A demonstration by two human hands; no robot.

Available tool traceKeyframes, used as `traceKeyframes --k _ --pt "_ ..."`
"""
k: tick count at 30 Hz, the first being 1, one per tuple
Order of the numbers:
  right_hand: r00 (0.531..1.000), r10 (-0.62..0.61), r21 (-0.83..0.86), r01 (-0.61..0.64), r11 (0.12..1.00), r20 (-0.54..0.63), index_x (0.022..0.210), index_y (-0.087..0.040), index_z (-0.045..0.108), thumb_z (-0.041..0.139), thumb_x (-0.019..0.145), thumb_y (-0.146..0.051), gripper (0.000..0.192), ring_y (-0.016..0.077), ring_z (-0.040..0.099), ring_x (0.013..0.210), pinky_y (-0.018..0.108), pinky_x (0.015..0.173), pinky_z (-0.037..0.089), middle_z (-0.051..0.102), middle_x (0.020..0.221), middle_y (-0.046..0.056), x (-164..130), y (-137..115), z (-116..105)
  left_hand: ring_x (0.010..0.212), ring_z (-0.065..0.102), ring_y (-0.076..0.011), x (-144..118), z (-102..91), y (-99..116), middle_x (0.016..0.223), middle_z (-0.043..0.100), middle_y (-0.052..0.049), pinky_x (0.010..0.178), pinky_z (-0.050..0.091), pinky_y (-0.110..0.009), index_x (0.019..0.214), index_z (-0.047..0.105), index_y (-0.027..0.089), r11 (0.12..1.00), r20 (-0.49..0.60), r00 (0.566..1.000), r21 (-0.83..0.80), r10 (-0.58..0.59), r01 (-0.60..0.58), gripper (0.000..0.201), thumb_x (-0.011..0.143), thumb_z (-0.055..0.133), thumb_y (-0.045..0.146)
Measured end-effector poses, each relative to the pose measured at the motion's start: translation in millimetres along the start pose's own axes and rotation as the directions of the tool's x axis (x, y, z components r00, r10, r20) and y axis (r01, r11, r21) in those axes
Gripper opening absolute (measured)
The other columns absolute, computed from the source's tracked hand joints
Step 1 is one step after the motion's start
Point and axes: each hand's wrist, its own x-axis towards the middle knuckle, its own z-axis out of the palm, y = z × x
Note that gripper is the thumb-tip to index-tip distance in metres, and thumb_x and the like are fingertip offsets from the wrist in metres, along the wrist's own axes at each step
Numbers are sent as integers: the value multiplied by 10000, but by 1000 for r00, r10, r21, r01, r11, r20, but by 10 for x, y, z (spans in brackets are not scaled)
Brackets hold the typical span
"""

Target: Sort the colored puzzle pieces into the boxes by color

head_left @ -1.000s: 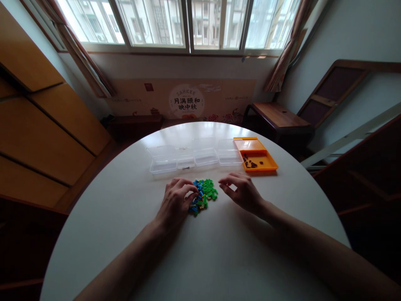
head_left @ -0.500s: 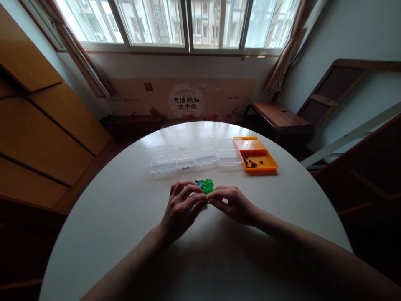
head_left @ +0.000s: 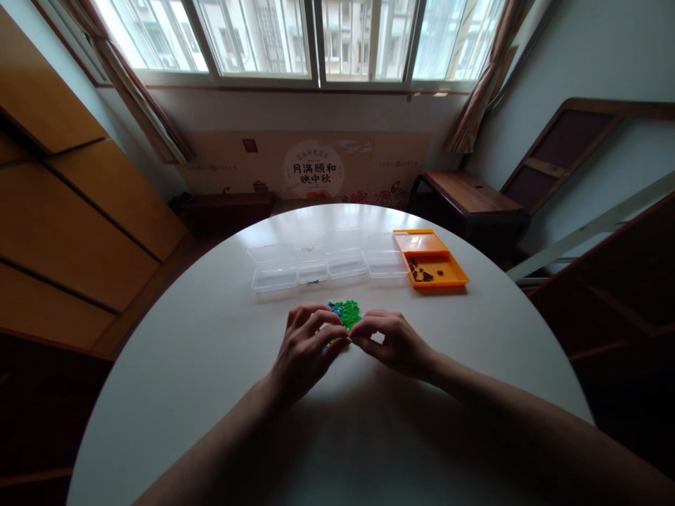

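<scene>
A small pile of green, blue and yellow toy bricks (head_left: 345, 311) lies in the middle of the round white table (head_left: 211, 351). My left hand (head_left: 306, 348) rests on the pile's near left side, fingers curled over the bricks. My right hand (head_left: 393, 341) meets it from the right, thumb and forefinger pinched together at the pile's near edge. The fingertips of both hands touch or nearly touch. Whether either hand holds a brick is hidden by the fingers.
Behind the pile stands a row of clear plastic boxes (head_left: 327, 263) with open lids. At its right end, an orange box (head_left: 432, 263) holds a few dark brown pieces. A wooden bench (head_left: 469, 197) stands beyond the table's far right edge.
Both hands have closed in on the pile from the sides, and their fingertips now meet over its near edge. The pile looks smaller, partly covered.
</scene>
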Motion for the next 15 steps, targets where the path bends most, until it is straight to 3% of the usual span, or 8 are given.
traceKeyframes --k 9,15 --pt "996 54 -77 -59 995 -73 814 -191 699 626 824 -184 74 127 601 672 228 613 460 666 731 15 28 106 -79 1042 535 -238 -51 40 -84 976 673 -51 904 404 -404 877 665 225 993 109 991 92 -78 68 52 853 628 253" --pt "949 123 -213 -189 958 -290 797 -190 704 612 826 -246 112 152 627 660 281 666 501 693 730 23 89 373 -371 1065 525 -254 -85 27 -114 1017 666 -62 923 392 -438 885 682 226 985 140 978 100 -151 138 69 845 629 244"
